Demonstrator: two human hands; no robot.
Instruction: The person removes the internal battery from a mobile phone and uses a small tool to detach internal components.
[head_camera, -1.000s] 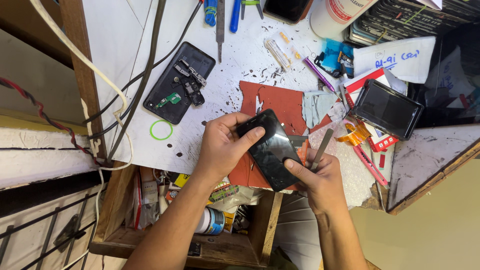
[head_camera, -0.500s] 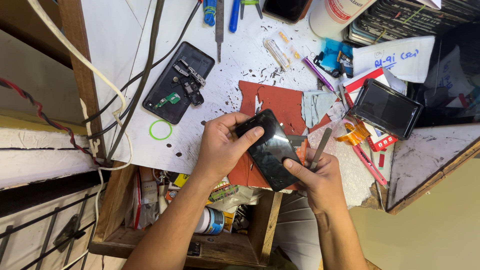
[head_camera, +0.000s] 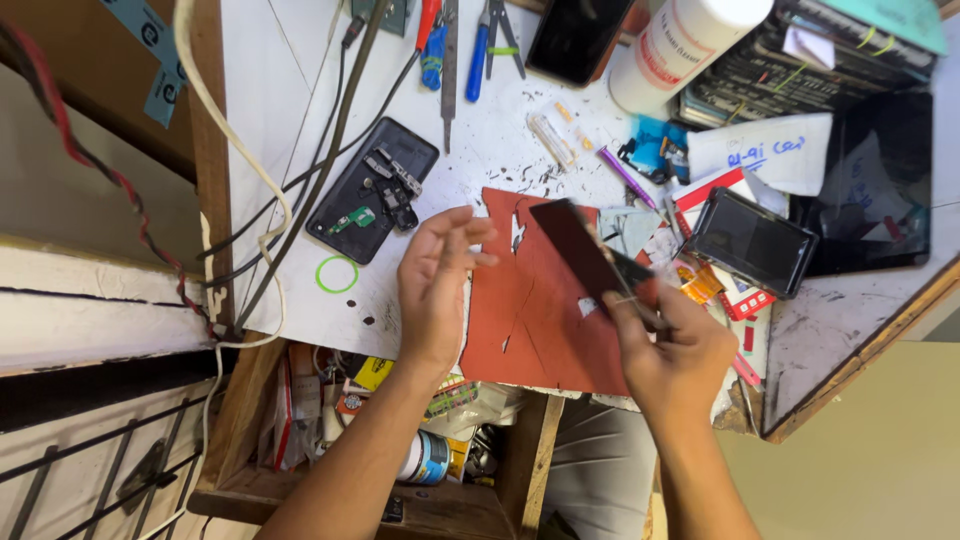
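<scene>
My right hand (head_camera: 672, 345) grips a black phone screen panel (head_camera: 580, 250), tilted on edge above a red mat (head_camera: 530, 300); a thin metal tool seems pinched in the same fingers. Open, with its fingers spread and nothing in it, my left hand (head_camera: 437, 285) hovers just left of the panel over the mat's left edge. An opened phone back shell (head_camera: 372, 190) with small loose parts lies on the white bench further left, with a green ring (head_camera: 337, 273) below it.
Cables (head_camera: 300, 170) run down the bench's left side. Screwdrivers (head_camera: 432, 40) and tweezers (head_camera: 497, 30) lie at the top, beside a dark phone (head_camera: 578, 35) and a white bottle (head_camera: 680, 45). A black device (head_camera: 752, 242) and clutter fill the right. A shelf with a can (head_camera: 425, 458) sits below.
My left hand has let go of the panel and opened, moving left. My right hand has lifted the panel and tilted it onto its edge. The camera view is closer.
</scene>
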